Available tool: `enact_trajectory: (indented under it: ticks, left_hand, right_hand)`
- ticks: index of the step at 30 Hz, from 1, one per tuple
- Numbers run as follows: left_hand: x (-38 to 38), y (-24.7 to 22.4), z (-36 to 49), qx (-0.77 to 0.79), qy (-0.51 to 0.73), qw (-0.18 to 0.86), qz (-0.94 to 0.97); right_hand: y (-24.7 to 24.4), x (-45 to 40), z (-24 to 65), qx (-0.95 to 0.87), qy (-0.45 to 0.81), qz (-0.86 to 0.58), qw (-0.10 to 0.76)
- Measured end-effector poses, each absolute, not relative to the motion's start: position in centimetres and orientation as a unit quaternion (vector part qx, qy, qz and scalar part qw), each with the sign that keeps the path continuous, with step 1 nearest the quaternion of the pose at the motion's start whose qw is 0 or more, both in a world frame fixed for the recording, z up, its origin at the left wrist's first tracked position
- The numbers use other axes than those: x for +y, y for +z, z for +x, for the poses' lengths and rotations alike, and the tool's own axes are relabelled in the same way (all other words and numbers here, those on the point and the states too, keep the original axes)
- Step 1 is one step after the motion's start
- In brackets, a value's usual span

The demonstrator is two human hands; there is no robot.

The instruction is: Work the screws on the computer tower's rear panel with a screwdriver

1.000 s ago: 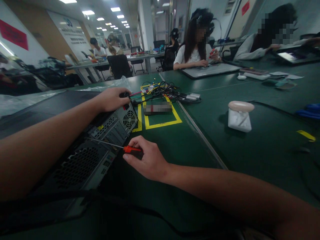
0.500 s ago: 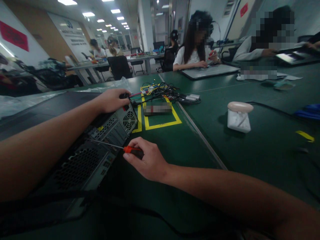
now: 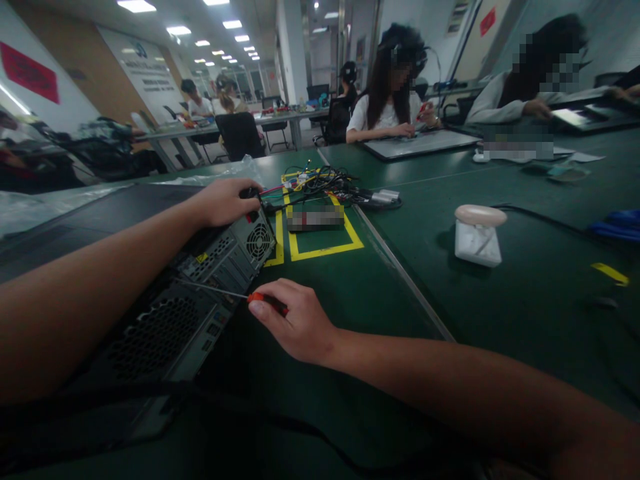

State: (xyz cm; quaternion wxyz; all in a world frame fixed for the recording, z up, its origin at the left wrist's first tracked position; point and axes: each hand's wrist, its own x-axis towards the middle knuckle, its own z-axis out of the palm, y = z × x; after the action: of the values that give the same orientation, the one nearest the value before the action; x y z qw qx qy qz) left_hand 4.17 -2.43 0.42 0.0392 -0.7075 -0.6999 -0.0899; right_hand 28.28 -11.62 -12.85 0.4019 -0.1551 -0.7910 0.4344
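Observation:
A dark computer case [image 3: 220,260] lies on the green table to the left, its metal rear panel with vents, slots and ports turned towards my right hand. Over the case's far upper corner, beside the fan grille, my left hand [image 3: 227,201] is curled and grips the edge. My right hand [image 3: 303,323] is closed round the red and black handle of a screwdriver [image 3: 257,297]. The long thin shaft points left, and its tip reaches the rear panel near the slot covers. Whether the tip sits in a screw is too small to tell.
Behind the case lie tangled cables [image 3: 330,180] and a blurred box [image 3: 315,219] inside a yellow tape frame [image 3: 327,252]. A white earbud case [image 3: 477,237] stands open on the right. Clear plastic wrap [image 3: 215,172] lies at left. Across the table, co-workers handle flat panels [image 3: 420,143].
My right hand has rolled slightly around the screwdriver handle and dipped a little; the tip stays at the same spot. My left hand and the case have not moved.

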Motion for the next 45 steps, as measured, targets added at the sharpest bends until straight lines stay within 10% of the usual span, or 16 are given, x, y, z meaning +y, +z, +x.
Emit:
enact_trajectory:
  ticks: [29,45]
  left_hand:
    - [-2.6,0.7,5.0,-0.715,-0.049,0.054,-0.695]
    - [-0.1,2.8,11.9,-0.621,0.180,0.129,-0.752]
  right_hand:
    - [-12.7,-11.7,28.3,-0.784,0.431,-0.178,0.410]
    - [-12.9,-11.7,28.2,-0.785,0.448,-0.170,0.393]
